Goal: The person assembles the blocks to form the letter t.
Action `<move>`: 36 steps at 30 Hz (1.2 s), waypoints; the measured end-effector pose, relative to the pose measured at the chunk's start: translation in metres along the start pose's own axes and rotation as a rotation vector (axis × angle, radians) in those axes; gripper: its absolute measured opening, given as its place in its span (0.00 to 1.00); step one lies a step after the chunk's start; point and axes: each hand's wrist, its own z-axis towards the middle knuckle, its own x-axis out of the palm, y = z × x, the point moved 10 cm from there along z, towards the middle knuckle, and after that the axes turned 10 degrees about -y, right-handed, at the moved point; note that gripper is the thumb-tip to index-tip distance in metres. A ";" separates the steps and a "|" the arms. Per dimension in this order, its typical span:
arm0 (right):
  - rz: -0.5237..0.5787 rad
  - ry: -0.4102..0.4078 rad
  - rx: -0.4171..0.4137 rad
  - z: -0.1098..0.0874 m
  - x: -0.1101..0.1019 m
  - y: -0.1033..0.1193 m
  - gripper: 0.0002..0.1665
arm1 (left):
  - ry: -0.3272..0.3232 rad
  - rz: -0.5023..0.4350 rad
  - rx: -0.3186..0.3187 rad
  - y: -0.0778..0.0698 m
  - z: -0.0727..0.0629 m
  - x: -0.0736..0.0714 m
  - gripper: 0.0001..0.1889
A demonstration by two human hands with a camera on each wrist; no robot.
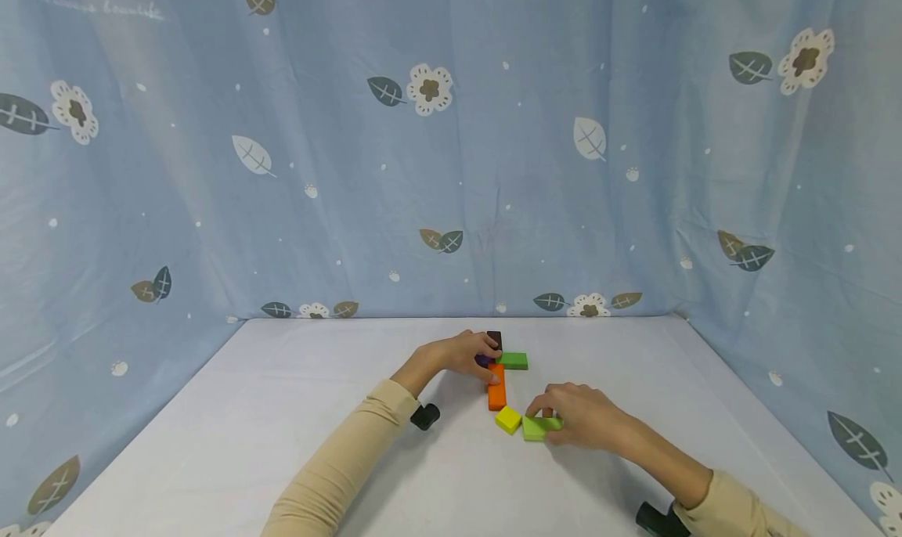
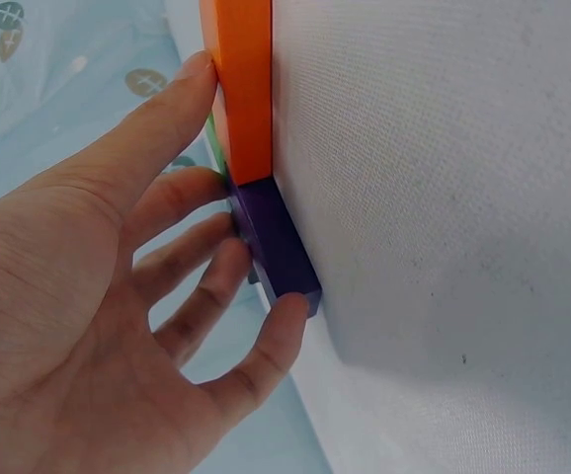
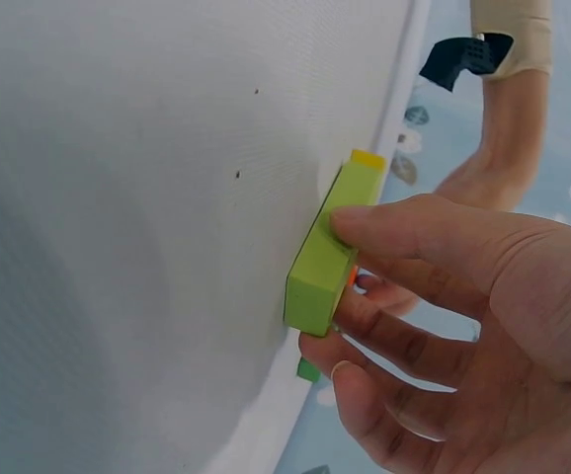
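Observation:
My left hand (image 1: pixel 461 354) lies over the far blocks. In the left wrist view its thumb touches the orange block (image 2: pixel 246 89) and its fingertips rest along the purple block (image 2: pixel 276 237), which meets the orange one's end. My right hand (image 1: pixel 585 417) pinches a lime green block (image 1: pixel 535 430) on the table, thumb on the near side, fingers on the far side. Between the orange and lime blocks sits a yellow block (image 1: pixel 508 420), turned at an angle. Past the orange block's far end are a green block (image 1: pixel 514 361) and a dark block (image 1: pixel 495 338), the latter partly hidden by fingers.
A white-covered table (image 1: pixel 296 412) carries the blocks. Behind and beside it hangs a blue curtain (image 1: pixel 338 169) with leaves and flowers. Each wrist bears a black device, one (image 1: pixel 425 416) at the left and one (image 1: pixel 661 519) at the right.

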 end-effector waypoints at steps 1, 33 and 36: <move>-0.001 0.000 -0.001 0.000 0.000 0.000 0.19 | 0.001 -0.002 0.000 0.000 0.000 0.000 0.33; 0.014 -0.074 0.018 0.000 -0.006 -0.008 0.32 | -0.083 0.064 0.128 -0.006 0.002 0.000 0.32; 0.019 -0.071 0.034 0.001 -0.004 -0.010 0.31 | -0.113 0.055 0.162 -0.009 -0.001 -0.003 0.32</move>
